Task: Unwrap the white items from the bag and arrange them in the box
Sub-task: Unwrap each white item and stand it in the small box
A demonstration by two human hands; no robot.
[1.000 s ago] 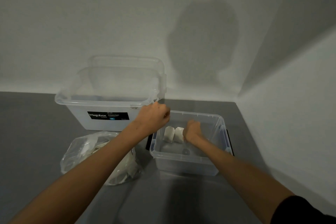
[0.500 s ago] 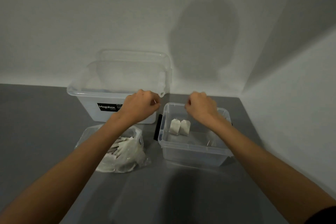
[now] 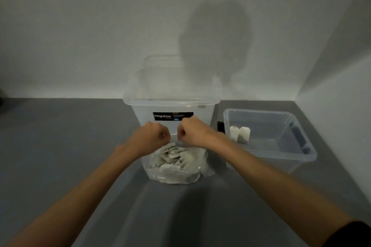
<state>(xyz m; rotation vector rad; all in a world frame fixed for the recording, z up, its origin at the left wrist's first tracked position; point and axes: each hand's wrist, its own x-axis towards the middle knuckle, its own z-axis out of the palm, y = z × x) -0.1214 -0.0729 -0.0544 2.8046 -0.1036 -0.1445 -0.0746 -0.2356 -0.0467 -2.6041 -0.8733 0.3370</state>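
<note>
Hands first: my left hand (image 3: 149,138) and right hand (image 3: 195,133) sit close together just above the bag (image 3: 176,172), knuckles up, fingers curled in tight. As far as I can make out, each pinches the clear rim of the bag's mouth. The film is so thin against the tub (image 3: 170,104) behind that I can't be fully sure.

The white items (image 3: 172,154) lie heaped inside the bag, still wrapped by the look of them. A pair (image 3: 240,133) already stands upright side by side at the box's left end. The box (image 3: 259,110) is to the right of the bag and the rest of its floor is bare, so I judge the task barely started.

To do this step well, I'd draw the two pinches apart gently and evenly, widening the mouth without lifting the bag off the table (image 3: 60,146). The film is limp and will slide or tip if I tug one side harder. I'd then keep one hand on the rim to hold it open and send the other in for a single item off the top of the heap, not a handful. Each wrapper needs both hands afterwards.

The table is a smooth, matte grey top — nothing on it to stop the bag skating. It runs into a corner of plain white walls (image 3: 80,26), with the box nearest that corner. The tub, clear with a black label (image 3: 173,116), stands against the back wall. A soft shadow (image 3: 216,42) falls on the wall above it, and the light is dim overall.
</note>
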